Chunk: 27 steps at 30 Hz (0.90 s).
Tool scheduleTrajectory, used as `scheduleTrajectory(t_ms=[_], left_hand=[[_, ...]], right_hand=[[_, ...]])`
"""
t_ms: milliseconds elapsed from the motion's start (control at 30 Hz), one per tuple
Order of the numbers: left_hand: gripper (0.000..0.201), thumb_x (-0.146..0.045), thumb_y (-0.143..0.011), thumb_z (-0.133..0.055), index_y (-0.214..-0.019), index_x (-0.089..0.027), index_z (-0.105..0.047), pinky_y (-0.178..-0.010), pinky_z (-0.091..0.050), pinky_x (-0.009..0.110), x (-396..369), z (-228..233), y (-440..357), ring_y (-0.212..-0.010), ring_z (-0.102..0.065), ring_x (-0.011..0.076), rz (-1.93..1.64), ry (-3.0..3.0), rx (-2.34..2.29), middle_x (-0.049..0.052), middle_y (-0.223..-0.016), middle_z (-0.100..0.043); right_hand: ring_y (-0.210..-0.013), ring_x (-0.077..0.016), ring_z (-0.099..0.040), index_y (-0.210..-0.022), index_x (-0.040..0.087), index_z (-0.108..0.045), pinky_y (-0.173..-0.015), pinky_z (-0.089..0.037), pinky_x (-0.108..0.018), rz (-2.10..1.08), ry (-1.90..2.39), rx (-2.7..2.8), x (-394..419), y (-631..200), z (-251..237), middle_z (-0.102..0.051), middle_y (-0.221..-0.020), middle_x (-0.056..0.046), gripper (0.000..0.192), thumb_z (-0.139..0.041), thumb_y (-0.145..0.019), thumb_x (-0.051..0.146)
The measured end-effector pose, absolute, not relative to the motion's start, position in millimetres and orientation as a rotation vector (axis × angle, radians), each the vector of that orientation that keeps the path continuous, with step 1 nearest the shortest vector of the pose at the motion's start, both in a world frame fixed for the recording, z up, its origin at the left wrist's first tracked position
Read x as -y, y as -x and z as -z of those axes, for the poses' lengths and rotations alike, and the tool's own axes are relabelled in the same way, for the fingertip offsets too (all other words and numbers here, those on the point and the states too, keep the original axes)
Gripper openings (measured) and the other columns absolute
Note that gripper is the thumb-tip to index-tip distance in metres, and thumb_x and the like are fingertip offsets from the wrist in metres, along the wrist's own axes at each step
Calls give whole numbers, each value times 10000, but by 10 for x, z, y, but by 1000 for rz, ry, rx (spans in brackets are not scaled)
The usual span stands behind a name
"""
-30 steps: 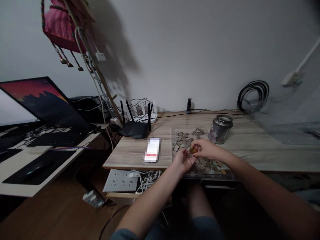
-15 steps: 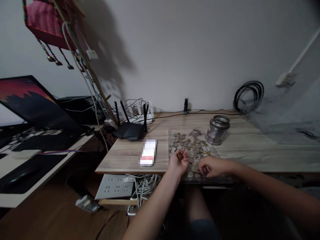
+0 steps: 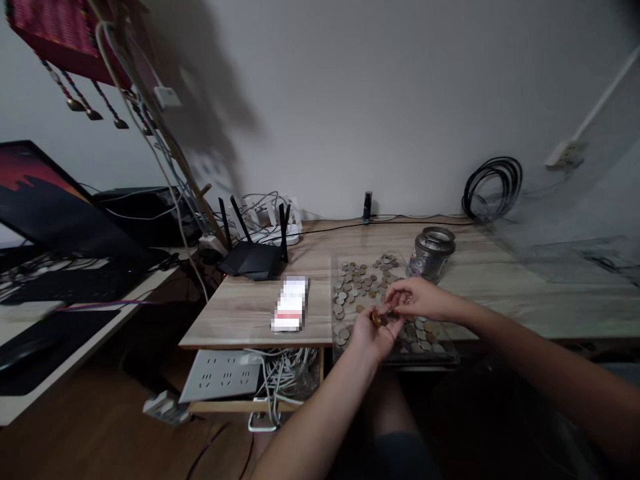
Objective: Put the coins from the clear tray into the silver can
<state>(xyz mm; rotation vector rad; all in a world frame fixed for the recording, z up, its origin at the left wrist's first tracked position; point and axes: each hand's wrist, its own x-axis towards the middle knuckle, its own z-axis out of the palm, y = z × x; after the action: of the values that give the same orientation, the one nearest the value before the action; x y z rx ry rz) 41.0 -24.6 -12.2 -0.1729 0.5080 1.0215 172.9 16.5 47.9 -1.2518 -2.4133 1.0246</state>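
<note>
A clear shallow tray (image 3: 334, 333) at the front edge of a wooden table holds several loose coins (image 3: 361, 280), silver and brass coloured. My left hand (image 3: 370, 337) hovers over the tray's near side and pinches a small stack of brass coins (image 3: 376, 319). My right hand (image 3: 417, 299) is just to the right of it, its fingertips touching the top of that stack. Whether the right hand holds a coin of its own is hidden by the fingers.
A metal tin (image 3: 430, 253) stands behind the tray on the right. A phone (image 3: 289, 303) lies left of the tray, with a black router (image 3: 250, 257) behind it. A power strip (image 3: 220, 375) and cables hang below the table. A laptop (image 3: 55, 220) sits on the desk at left.
My right hand has come up from the tray's near right corner to meet my left hand. The left hand moved slightly right with its coins. The view has shifted right.
</note>
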Motion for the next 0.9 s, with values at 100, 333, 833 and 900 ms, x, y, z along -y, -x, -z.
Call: scheduleTrajectory(t_ms=[100,333,833,900], left_hand=[[240,-187,-814,-326,-726,-78,-520,-550,-478,225,244,112,-412,-617,-568,133,-1036,232,-531,99,-667,-547],[254,-194,-808,-357,-557,-155,-355,-305,-108,128,194,107,-207,-331,-202,31,-1018,190,-484,-49,-452,-291],[229,-186,-805,-343,-629,-118,-473,-432,-369,146,180,113,-230,-453,-445,71,-1073,275,-567,28,-518,-463],[220,-177,-802,-350,-640,-115,-487,-457,-397,155,182,102,-239,-463,-463,74,-1077,288,-577,29,-515,-476]], right_hand=[[-661,-138,-547,-837,149,-601,-574,-393,-233,-685,1362,2465,-142,-1772,-510,-618,-749,-41,206,-490,-674,210],[-742,-184,-535,-782,181,-597,-587,-347,-248,-373,1520,2903,13,-1994,-132,-612,-808,-46,207,-600,-577,203],[-542,-88,-470,-711,152,-652,-499,-319,-180,-871,1494,3055,-18,-2014,-54,-571,-603,23,255,-524,-508,65],[-531,-86,-466,-702,158,-659,-503,-320,-184,-842,1537,3117,-20,-1973,-101,-568,-587,25,263,-519,-503,58]])
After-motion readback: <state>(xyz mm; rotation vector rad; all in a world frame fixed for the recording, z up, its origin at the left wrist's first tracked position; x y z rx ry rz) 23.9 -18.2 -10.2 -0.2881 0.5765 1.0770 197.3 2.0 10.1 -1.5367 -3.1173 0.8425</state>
